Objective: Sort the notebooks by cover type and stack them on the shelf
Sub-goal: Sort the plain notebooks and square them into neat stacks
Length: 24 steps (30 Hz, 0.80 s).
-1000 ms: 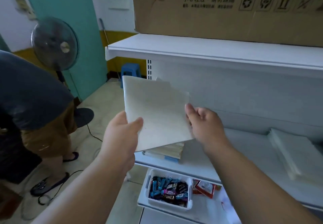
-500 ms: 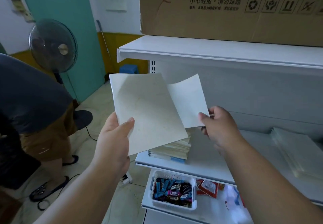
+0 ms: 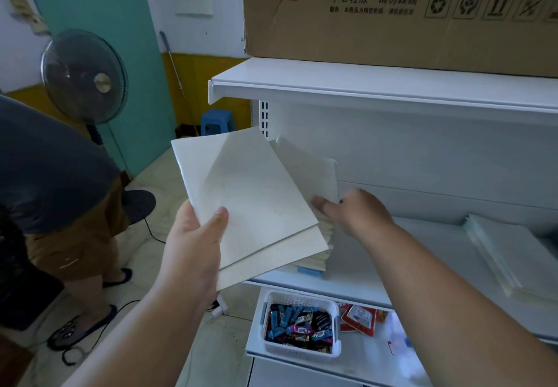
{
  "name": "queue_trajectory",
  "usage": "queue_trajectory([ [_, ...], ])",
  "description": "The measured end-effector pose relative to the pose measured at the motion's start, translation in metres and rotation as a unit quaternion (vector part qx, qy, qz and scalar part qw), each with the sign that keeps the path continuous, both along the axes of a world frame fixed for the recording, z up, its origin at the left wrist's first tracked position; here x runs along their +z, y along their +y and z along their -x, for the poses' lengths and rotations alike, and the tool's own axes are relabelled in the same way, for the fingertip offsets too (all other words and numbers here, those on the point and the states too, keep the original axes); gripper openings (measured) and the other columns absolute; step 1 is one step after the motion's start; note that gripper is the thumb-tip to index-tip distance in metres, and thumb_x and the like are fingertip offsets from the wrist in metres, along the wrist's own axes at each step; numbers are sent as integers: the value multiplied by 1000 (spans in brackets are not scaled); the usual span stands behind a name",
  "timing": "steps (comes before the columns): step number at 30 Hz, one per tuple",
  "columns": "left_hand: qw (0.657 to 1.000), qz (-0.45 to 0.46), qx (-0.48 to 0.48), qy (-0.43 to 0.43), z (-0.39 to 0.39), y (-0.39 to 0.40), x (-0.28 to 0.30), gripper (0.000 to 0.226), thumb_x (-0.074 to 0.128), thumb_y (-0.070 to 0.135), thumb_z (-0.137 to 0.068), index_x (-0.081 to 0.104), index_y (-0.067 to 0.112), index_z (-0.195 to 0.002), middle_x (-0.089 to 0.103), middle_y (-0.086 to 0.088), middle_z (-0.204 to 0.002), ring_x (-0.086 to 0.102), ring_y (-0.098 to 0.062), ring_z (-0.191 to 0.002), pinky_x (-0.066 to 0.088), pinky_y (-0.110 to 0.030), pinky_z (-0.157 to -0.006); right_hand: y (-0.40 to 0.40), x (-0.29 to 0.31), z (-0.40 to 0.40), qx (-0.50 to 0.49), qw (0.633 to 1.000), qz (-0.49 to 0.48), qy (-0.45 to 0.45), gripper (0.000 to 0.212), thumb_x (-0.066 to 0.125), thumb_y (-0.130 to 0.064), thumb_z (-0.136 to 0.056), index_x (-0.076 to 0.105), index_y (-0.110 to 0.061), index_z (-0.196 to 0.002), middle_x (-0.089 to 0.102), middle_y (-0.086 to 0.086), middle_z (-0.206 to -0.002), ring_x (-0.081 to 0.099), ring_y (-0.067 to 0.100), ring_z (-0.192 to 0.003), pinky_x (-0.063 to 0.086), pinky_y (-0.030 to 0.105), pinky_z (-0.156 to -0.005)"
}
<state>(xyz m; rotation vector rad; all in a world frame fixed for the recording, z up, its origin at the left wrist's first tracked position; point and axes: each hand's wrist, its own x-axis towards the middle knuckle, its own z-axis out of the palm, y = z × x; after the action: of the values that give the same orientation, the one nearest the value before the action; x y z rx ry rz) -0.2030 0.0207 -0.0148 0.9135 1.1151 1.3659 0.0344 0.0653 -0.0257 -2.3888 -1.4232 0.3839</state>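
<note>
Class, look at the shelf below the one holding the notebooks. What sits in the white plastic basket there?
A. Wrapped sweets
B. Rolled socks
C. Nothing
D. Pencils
A: the white basket on the lower shelf is filled with small wrapped sweets in blue, black and pink wrappers.

This looks like a small shop or its stockroom. White metal retail shelving (image 3: 377, 90) with a slotted upright (image 3: 263, 117) fills the right side. A large cardboard carton (image 3: 392, 18) printed with handling symbols sits on top. A lower shelf holds a white basket (image 3: 302, 323) of wrapped sweets beside red packets (image 3: 359, 320), and stacks of notebooks (image 3: 513, 256) lie on the middle shelf. A standing fan (image 3: 84, 75) and a blue plastic stool (image 3: 217, 120) stand on the tiled floor.
</note>
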Motion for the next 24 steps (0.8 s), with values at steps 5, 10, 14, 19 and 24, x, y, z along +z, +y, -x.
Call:
queue_trajectory([
  [5, 1000, -3, -20, -12, 8, 1, -1, 24, 53, 13, -102, 60, 30, -117, 75, 9, -99, 70, -20, -100, 55, -53, -92, -2, -2, -4, -18, 995, -67, -77, 45, 62, -54, -88, 63, -11, -102, 66, 10, -101, 61, 31, -92, 38, 30, -66],
  [10, 998, 21, -28, -61, 11, 1, 0, 24, 50, 12, -103, 64, 30, -112, 76, 5, -94, 72, -20, -88, 62, -46, -72, -17, 7, -2, -18, 978, -198, 63, 24, 54, -29, -98, 53, -10, -113, 62, 9, -101, 58, 31, -86, 36, 29, -65],
  [14, 991, 53, -27, -118, 9, 1, 1, 22, 52, 21, -102, 65, 35, -112, 75, 1, -98, 71, -26, -88, 61, -46, -64, -41, 12, 13, 0, 861, -277, 426, 10, 55, -16, -99, 56, -21, -91, 66, 2, -88, 53, 11, -53, 39, 19, -41],
  [19, 993, 30, -62, -100, -4, -4, 3, 24, 51, 19, -103, 64, 35, -114, 77, 4, -97, 75, -21, -84, 62, -48, -69, -66, 5, 23, 81, 782, -170, 595, 20, 50, -29, -101, 66, -24, -93, 69, 1, -87, 60, 15, -67, 44, 25, -55],
  [24, 989, -19, -150, 2, -27, -21, -14, 37, 54, 5, -99, 60, 31, -125, 75, 0, -110, 72, -24, -99, 59, -45, -79, -70, 15, -2, 67, 789, -136, 595, 52, 63, -57, -84, 66, -20, -120, 72, 0, -118, 64, 21, -115, 43, 50, -108],
])
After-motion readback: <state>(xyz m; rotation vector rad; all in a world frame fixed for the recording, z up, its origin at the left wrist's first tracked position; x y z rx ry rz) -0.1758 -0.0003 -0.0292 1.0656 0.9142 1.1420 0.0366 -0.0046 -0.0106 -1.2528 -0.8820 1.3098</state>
